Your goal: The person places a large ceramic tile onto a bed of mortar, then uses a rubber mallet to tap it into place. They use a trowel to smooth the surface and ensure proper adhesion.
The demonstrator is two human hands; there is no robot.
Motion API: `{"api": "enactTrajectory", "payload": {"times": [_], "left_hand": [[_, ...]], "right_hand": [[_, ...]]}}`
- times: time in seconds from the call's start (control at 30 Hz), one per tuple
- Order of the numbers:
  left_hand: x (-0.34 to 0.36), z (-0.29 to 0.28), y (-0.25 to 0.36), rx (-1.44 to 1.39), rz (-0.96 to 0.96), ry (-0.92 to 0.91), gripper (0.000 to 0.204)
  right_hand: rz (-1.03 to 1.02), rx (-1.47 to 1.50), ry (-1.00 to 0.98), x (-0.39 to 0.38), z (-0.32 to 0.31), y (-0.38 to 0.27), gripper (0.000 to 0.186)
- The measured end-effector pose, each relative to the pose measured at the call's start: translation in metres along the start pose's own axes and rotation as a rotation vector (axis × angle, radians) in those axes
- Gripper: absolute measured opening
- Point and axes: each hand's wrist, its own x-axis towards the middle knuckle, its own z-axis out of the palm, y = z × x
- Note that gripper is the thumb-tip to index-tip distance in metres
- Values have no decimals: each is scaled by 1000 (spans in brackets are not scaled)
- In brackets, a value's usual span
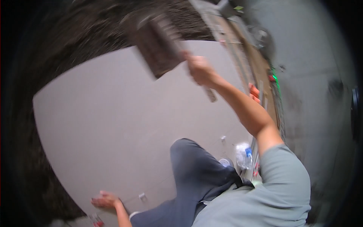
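My right hand (202,71) is closed round the handle of a hand tool with a broad, dark rectangular head (160,47). Motion smears the tool, so I cannot tell its exact kind; the handle's end sticks out below my fist. It is above the far part of a large pale grey tile (124,121). My left hand (105,199) rests on the tile at the lower left, fingers stretched out and holding nothing. My bent knee (185,151) is over the tile's near side.
Dark, rough mortar-like material (87,34) borders the tile on the far and left sides. Small white clips (141,196) stand along its near edge. A clear plastic bag (244,156), orange pieces (254,93) and a green light line (276,80) lie to the right, beside a grey floor (310,94).
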Motion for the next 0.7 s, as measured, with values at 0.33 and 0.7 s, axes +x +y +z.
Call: {"api": "enactTrajectory", "payload": {"times": [0.33,0.7], "left_hand": [[4,-18,31,-40,28,-45,70],[12,-26,45,-117,-15,-95,73]], "right_hand": [[214,-336,-311,-17,86,64,76],[-499,-471,-100,-47,157,129,70]]}}
